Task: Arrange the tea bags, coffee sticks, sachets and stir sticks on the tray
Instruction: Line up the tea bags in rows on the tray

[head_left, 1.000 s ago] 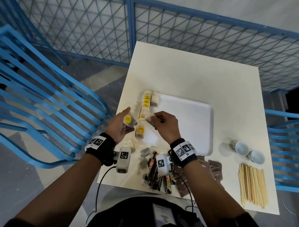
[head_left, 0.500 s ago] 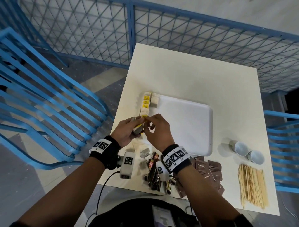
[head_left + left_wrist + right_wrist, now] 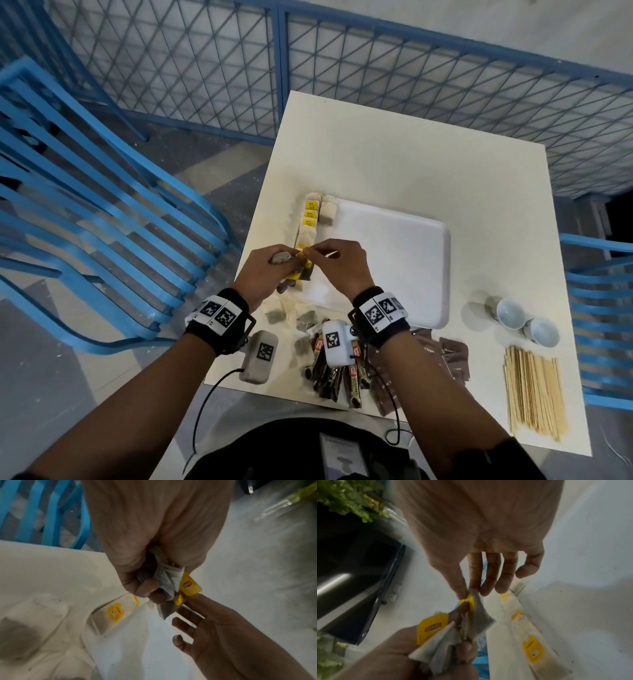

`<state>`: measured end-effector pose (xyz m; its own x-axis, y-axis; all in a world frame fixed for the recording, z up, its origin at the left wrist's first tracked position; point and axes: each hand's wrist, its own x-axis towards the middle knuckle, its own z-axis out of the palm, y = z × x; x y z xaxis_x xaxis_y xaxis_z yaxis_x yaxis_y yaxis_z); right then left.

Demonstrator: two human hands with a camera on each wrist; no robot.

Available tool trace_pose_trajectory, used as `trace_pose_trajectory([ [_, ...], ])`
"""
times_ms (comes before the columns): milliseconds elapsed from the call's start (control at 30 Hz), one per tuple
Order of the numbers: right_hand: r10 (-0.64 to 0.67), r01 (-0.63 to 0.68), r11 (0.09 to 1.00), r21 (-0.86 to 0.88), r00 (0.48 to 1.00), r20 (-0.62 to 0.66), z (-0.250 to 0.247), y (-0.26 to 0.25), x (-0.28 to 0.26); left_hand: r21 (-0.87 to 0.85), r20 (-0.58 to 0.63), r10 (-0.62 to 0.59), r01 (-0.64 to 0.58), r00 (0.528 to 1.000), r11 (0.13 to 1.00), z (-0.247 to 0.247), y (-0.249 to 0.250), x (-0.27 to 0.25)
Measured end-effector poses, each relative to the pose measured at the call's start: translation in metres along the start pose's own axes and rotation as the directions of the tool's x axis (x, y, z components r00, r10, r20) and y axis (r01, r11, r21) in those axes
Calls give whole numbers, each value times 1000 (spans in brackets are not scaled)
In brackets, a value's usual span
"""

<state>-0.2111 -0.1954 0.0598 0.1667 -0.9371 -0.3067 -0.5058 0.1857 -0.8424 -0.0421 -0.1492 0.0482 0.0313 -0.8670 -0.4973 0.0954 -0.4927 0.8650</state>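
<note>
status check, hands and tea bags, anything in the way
Left hand grips a bunch of tea bags. Right hand pinches one bag's yellow tag. Row of bags along tray left edge. Nothing blocking.

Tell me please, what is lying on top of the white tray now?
On the white tray, a row of tea bags with yellow tags lies along its left edge. The left hand and right hand, each gripping a tea bag, cover the row's near end. The rest is bare.
</note>
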Motion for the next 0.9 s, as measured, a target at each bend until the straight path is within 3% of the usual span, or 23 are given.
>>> trace_pose_trajectory([
  [233, 60, -63, 981, 183, 998, 22, -1, 2, 0, 85, -8, 72, -71, 997, 994, 2, -1, -4],
  [333, 119, -121, 984, 129, 993, 22, -1, 3, 0, 94, -18, 89, -87, 996, 992, 3, 2, -6],
  [433, 151, -153, 988, 9, 982, 113, -2, 4, -3, 120, -15, 106, -103, 994, 987, 3, 5, -8],
  [533, 91, -104, 993, 62, 980, 177, 0, 6, -7, 164, -2, 118, -116, 993, 980, 2, 4, -8],
  [900, -32, 33, 988, 153, 999, -8, 6, 9, -11, 191, -26, 116, -109, 993, 976, 0, 3, -3],
])
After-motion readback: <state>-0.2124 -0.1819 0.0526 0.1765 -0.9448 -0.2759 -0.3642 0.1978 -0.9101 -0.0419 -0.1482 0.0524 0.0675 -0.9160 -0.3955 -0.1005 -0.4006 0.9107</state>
